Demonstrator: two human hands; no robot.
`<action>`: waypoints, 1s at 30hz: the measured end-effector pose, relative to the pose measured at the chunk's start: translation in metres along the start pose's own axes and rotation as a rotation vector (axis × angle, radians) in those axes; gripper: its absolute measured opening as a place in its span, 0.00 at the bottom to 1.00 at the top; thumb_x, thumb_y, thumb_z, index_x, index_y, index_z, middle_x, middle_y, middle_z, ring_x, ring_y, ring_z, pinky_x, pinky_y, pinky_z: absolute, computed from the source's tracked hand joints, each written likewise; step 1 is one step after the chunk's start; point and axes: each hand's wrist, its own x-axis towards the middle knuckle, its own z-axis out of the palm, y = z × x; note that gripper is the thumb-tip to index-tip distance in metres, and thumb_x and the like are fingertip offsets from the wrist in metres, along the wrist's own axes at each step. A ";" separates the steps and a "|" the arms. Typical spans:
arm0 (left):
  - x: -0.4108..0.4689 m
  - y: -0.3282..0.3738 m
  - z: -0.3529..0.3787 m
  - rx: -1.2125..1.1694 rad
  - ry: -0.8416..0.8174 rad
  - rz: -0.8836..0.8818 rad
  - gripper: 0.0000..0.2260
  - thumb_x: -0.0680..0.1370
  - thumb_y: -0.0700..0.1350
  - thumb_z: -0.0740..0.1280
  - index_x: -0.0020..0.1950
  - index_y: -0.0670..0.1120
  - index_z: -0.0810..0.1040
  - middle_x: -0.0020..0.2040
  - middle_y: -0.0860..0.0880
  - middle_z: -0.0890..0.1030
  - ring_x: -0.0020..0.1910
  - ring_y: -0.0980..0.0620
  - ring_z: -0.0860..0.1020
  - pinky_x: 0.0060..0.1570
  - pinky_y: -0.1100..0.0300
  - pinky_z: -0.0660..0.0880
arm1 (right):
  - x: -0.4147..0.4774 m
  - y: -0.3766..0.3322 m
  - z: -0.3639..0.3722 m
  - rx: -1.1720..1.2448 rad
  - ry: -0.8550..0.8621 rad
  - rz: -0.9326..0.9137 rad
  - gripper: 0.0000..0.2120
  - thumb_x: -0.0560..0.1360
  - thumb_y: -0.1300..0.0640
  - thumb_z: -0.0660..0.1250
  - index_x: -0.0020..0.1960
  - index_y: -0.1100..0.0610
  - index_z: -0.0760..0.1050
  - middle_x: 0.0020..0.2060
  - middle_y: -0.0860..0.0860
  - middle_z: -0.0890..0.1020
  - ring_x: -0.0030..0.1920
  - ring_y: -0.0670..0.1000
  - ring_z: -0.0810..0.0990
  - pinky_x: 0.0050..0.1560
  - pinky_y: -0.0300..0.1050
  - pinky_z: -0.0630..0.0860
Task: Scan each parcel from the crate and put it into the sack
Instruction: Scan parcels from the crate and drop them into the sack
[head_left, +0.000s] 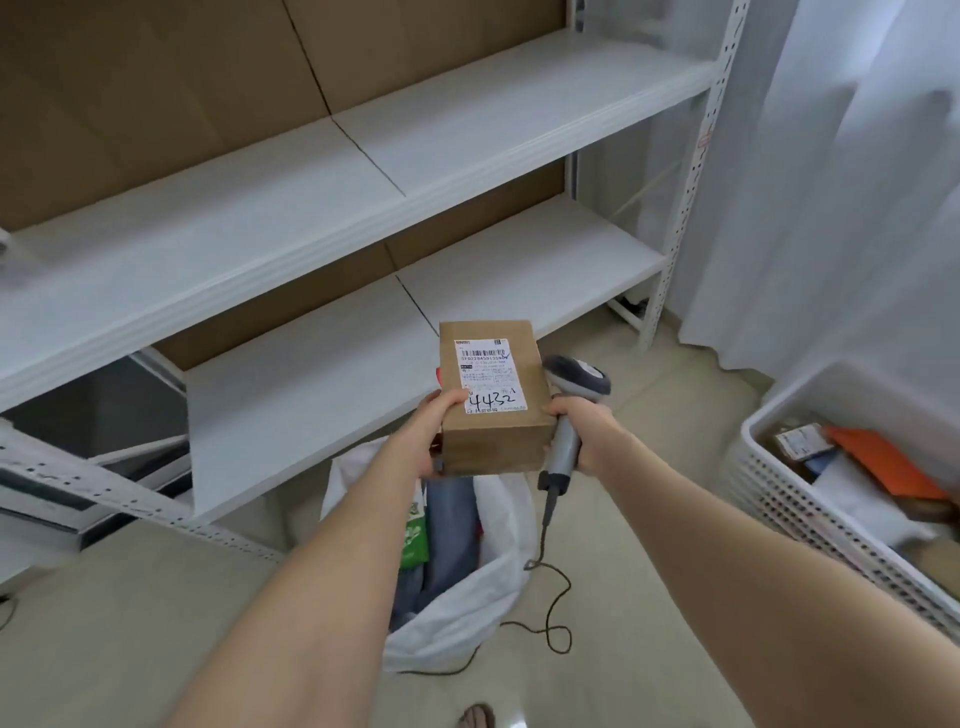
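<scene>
Grips the parcel (493, 405) by its left edge with the left hand (434, 431), thumb on top, directly above the sack (498, 571). Clasps the scanner (576, 382) handle in the right hand (576, 431), head just beside the parcel, not facing the label (488, 376). Risks a missed read, or the one-sided hold tipping the parcel down unscanned. Notes blue and green packets in the open sack below both hands. Notes an orange envelope, white packets and a labelled box in the crate (779, 499), right of the right hand.

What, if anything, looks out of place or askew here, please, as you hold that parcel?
Nothing looks damaged: the brown cardboard parcel is intact, its label flat. The one untidy thing is the black cable of the grey handheld scanner, which trails in loose loops across the floor beside the white plastic sack.
</scene>
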 end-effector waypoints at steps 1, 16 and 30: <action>0.008 -0.003 -0.020 0.012 0.019 -0.006 0.23 0.68 0.58 0.71 0.61 0.55 0.74 0.52 0.46 0.80 0.51 0.46 0.78 0.40 0.50 0.78 | 0.005 0.013 0.020 -0.003 -0.003 0.022 0.07 0.72 0.65 0.69 0.48 0.59 0.74 0.40 0.57 0.78 0.37 0.56 0.78 0.37 0.49 0.79; 0.151 -0.118 -0.105 0.372 0.244 0.069 0.32 0.64 0.55 0.73 0.67 0.56 0.70 0.61 0.48 0.78 0.58 0.45 0.75 0.62 0.47 0.72 | 0.102 0.180 0.054 -0.021 0.207 0.189 0.12 0.74 0.64 0.69 0.54 0.60 0.70 0.38 0.55 0.72 0.37 0.54 0.72 0.39 0.49 0.73; 0.257 -0.188 -0.085 0.450 0.101 0.072 0.30 0.72 0.54 0.69 0.72 0.59 0.63 0.58 0.52 0.77 0.52 0.50 0.76 0.48 0.53 0.74 | 0.189 0.275 0.049 0.119 0.264 0.107 0.06 0.73 0.69 0.66 0.46 0.61 0.75 0.40 0.56 0.78 0.43 0.55 0.78 0.49 0.50 0.78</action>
